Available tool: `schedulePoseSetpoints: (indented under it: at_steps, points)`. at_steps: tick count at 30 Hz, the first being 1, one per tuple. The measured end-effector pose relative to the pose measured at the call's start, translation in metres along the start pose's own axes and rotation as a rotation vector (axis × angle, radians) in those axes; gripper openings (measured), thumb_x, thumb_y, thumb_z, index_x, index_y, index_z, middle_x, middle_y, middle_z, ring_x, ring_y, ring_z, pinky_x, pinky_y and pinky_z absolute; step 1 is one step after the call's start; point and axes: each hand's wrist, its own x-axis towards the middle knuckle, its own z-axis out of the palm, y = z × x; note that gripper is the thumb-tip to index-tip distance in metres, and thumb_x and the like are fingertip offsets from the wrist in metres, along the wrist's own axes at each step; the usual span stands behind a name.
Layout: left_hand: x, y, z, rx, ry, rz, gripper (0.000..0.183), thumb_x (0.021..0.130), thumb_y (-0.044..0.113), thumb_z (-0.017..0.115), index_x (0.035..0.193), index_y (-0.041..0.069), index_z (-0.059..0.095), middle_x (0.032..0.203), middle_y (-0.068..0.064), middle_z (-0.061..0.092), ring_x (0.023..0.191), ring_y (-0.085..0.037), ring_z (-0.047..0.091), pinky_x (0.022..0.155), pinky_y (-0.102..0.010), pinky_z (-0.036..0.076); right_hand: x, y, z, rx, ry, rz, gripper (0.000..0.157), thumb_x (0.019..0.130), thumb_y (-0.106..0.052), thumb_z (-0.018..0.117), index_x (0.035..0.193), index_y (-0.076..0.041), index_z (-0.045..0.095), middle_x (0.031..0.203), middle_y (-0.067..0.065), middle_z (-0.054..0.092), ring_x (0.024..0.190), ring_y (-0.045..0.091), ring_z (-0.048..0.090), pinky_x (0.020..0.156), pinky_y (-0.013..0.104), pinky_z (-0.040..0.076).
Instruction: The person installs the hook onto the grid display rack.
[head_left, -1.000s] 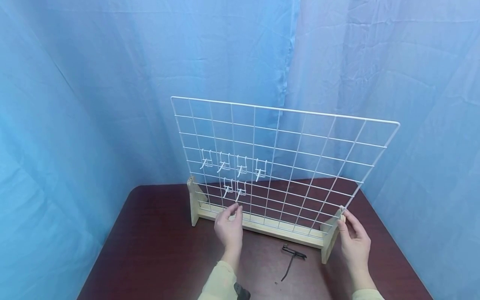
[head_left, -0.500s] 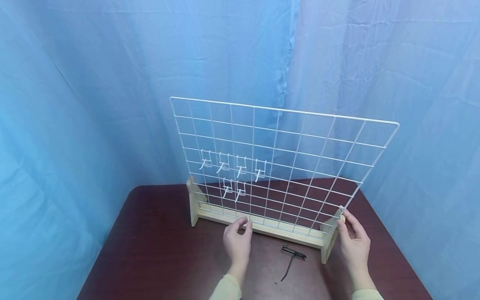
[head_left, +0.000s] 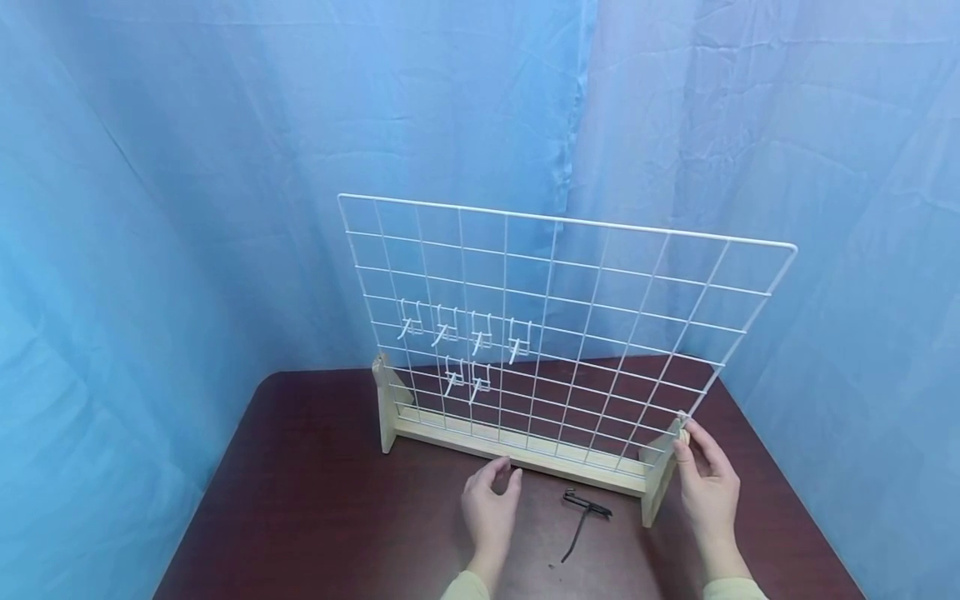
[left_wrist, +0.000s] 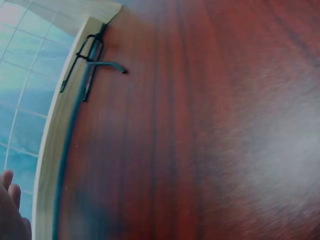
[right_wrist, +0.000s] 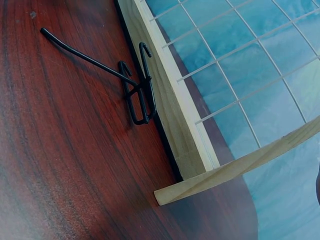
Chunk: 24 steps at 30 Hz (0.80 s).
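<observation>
A white wire grid panel [head_left: 573,220] stands in a pale wooden stand [head_left: 525,457]. Several white hooks hang on its left half, such as one white hook [head_left: 517,346]. My right hand [head_left: 708,492] grips the top of the stand's right wooden upright [head_left: 657,483], thumb in front. My left hand [head_left: 491,510] hovers in front of the base board, thumb and fingers parted with nothing between them. To its right a black hook [head_left: 587,505] lies on the table against the base's front; the right wrist view shows the black hook's long prong [right_wrist: 90,60] pointing away from the stand.
The dark red wooden table [head_left: 315,517] carries the stand. Blue curtains [head_left: 187,208] surround it at the back and both sides. A tiny speck [head_left: 551,567] lies near the black hook's tip. The left wooden upright [head_left: 386,408] stands at the far end.
My left hand has come down from the lower white hooks toward the table and moved right, its thumb and fingers spreading apart. My right hand keeps its hold on the upright.
</observation>
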Motion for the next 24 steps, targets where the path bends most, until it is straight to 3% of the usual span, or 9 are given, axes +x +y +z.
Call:
schedulePoseSetpoints:
  at_steps: [8,17,24]
  points:
    - [-0.015,-0.008,0.007,0.046,0.003,0.063,0.028,0.072,0.013,0.086,0.098,0.015,0.075,0.091,0.009,0.073,0.086,-0.016,0.065,0.083,-0.043,0.046,0.0,0.0,0.0,-0.004,0.0,0.02,0.036,0.09,0.016,0.059,0.126,0.015,0.057,0.116,-0.013,0.067,0.102,0.0,0.064,0.085,0.013,0.049]
    - [-0.032,-0.006,0.012,0.077,-0.008,0.131,0.031,0.07,0.014,0.087,0.099,0.016,0.075,0.093,0.01,0.073,0.087,-0.015,0.064,0.08,-0.04,0.044,0.0,-0.002,0.0,-0.01,-0.001,0.019,0.036,0.09,0.017,0.059,0.126,0.015,0.057,0.116,-0.014,0.067,0.102,-0.001,0.064,0.085,0.012,0.049]
    - [-0.045,-0.007,0.018,0.114,-0.087,0.127,0.034,0.07,0.017,0.088,0.102,0.018,0.075,0.095,0.013,0.072,0.092,-0.013,0.063,0.085,-0.041,0.045,0.0,0.0,0.0,0.001,0.002,0.033,0.036,0.09,0.016,0.059,0.126,0.013,0.058,0.116,-0.014,0.067,0.102,-0.002,0.064,0.085,0.013,0.049]
